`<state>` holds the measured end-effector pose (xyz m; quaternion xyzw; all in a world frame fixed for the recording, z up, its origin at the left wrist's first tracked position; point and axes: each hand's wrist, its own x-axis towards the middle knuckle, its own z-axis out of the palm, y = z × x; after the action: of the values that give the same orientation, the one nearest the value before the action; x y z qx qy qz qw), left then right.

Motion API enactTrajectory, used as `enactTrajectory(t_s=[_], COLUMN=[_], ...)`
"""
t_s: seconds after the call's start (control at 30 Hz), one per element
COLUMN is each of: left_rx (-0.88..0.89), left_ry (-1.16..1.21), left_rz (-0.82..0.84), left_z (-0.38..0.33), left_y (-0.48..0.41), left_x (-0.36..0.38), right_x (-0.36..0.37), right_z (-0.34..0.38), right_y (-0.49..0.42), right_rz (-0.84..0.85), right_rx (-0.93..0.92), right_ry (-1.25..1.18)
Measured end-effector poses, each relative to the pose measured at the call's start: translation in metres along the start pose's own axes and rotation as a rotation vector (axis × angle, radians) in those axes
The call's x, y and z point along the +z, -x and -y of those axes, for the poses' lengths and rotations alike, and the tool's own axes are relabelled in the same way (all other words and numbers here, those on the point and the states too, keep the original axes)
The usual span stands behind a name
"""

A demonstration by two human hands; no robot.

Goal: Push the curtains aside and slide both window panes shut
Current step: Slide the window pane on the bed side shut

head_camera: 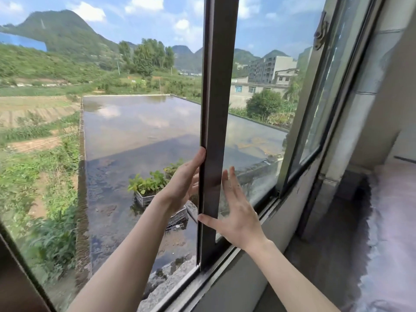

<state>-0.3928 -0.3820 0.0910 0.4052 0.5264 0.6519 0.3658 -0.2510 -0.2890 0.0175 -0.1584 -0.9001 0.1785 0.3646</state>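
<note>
The dark grey upright edge of a sliding window pane (215, 91) stands in the middle of the view, with open air to its left. My left hand (183, 184) reaches past that edge and grips it, thumb up against the frame and fingers behind it. My right hand (238, 213) lies flat on the pane's inner side, fingers spread on the glass and thumb across the frame. A second pane (315, 113) with a metal latch (320, 30) overlaps behind it at the right. Pale lilac curtain fabric (396, 233) hangs bunched at the far right.
The bottom track and sill (227, 282) run diagonally from lower centre up to the right. A dark frame edge (15, 264) crosses the lower left corner. Outside lie a flooded flat roof, crates of plants, fields and hills.
</note>
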Motion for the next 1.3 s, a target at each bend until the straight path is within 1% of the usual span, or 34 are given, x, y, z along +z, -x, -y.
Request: enactTrajectory(t_s=[0.23,0.4,0.53,0.6,0.73,0.83,1.07,1.3], left_rx=[0.031,0.023,0.018,0.004,0.023,0.038,0.072,0.125], left_ry=[-0.024,-0.106,-0.110,-0.095,-0.071,-0.067,-0.104,-0.101], left_rz=[-0.037,-0.052,-0.080,-0.081,-0.077,-0.039,0.057,0.131], left_z=[0.011,0.013,0.025,0.030,0.037,0.041,0.051,0.063], left_y=[-0.068,-0.119,-0.156,-0.176,-0.210,-0.239,-0.287,-0.329], left_x=[0.028,0.054,0.075,0.086,0.100,0.109,0.122,0.132], right_x=[-0.011,-0.017,-0.018,-0.019,-0.024,-0.031,-0.041,-0.035], right_z=[-0.066,-0.117,-0.155,-0.171,-0.195,-0.220,-0.249,-0.276], right_y=[-0.034,-0.054,-0.068,-0.077,-0.090,-0.101,-0.117,-0.128], right_rz=[0.025,0.040,-0.039,-0.050,-0.065,-0.080,-0.186,-0.407], right_rx=[0.064,0.127,0.154,0.185,0.223,0.254,0.312,0.346], right_ry=[-0.023,0.016,0.126,0.175,0.195,0.258,0.353,0.316])
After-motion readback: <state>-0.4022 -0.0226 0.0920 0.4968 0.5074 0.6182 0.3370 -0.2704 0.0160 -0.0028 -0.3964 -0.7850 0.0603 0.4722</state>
